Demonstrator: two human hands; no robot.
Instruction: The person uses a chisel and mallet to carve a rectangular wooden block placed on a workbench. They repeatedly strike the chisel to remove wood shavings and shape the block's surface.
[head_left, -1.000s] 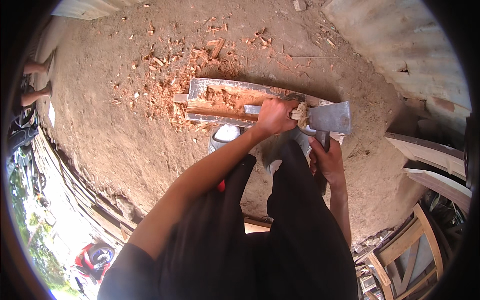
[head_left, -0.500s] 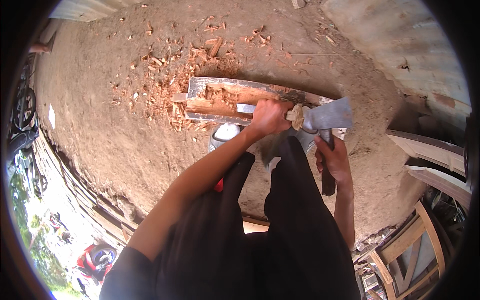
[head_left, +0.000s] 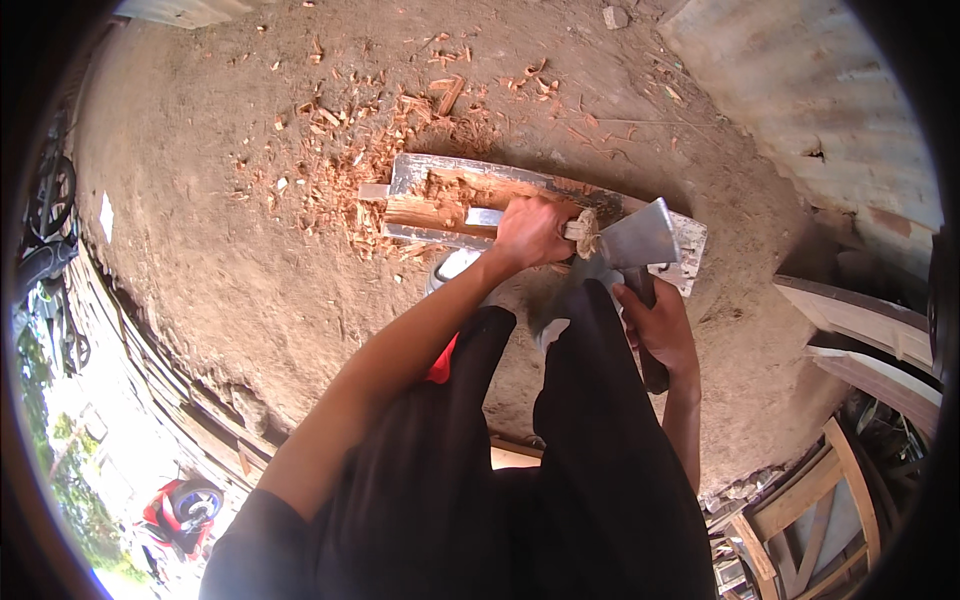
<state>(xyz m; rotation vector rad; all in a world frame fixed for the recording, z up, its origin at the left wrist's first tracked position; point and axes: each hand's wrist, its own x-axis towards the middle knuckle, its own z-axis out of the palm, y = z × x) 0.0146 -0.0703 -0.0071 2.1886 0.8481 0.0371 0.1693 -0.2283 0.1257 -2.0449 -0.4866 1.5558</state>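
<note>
A thick wooden piece (head_left: pixel 425 210) with a roughly cut hollow and dark worn edges lies across the ground in front of my feet. My left hand (head_left: pixel 533 235) is closed around a chisel (head_left: pixel 485 216). Its metal blade points left into the hollow, and the frayed end of its handle sticks out on the right. My right hand (head_left: pixel 662 328) grips the dark handle of an axe (head_left: pixel 642 238). The blunt side of the axe head is close against the chisel's handle end; whether they touch I cannot tell.
Wood chips (head_left: pixel 420 118) litter the soil beyond the workpiece. Corrugated metal sheeting (head_left: pixel 790 90) stands at the far right. Wooden boards (head_left: pixel 860 310) and a wooden frame (head_left: pixel 800 495) are on the right. A red motorbike (head_left: pixel 180 515) is at the lower left.
The chisel in my left hand has shifted left along the hollow. The axe head has moved left too and is tilted differently. The whole view has shifted slightly.
</note>
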